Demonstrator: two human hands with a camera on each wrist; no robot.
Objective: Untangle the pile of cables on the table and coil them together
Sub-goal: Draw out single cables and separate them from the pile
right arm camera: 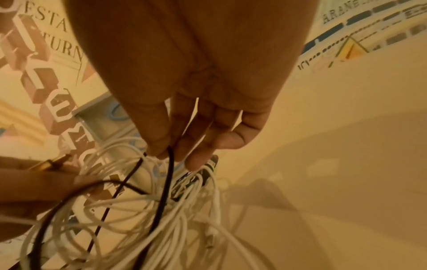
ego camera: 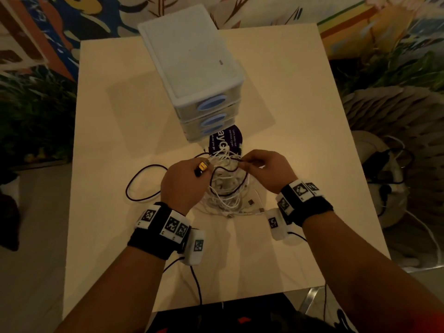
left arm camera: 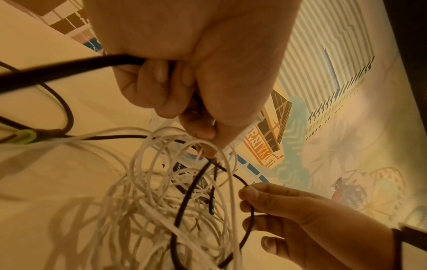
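Note:
A tangle of white cables [ego camera: 225,191] lies on the cream table [ego camera: 300,140], partly lifted between my hands. A black cable [ego camera: 144,186] loops out to the left and threads through the tangle. My left hand [ego camera: 189,176] grips the black cable's end, with its gold plug [ego camera: 203,165] sticking out by the fingers; the left wrist view shows the fist [left arm camera: 184,76] closed round the cable [left arm camera: 69,70]. My right hand [ego camera: 257,164] pinches a bend of the same black cable [right arm camera: 167,155] between thumb and fingertips [right arm camera: 196,162], above the white tangle [right arm camera: 143,215].
A white three-drawer unit [ego camera: 192,61] with blue handles stands behind the pile. A purple printed card [ego camera: 225,140] lies between it and the cables. Loose USB plugs [ego camera: 251,202] rest on the table near my right wrist. Other cords lie on the floor at right [ego camera: 389,179].

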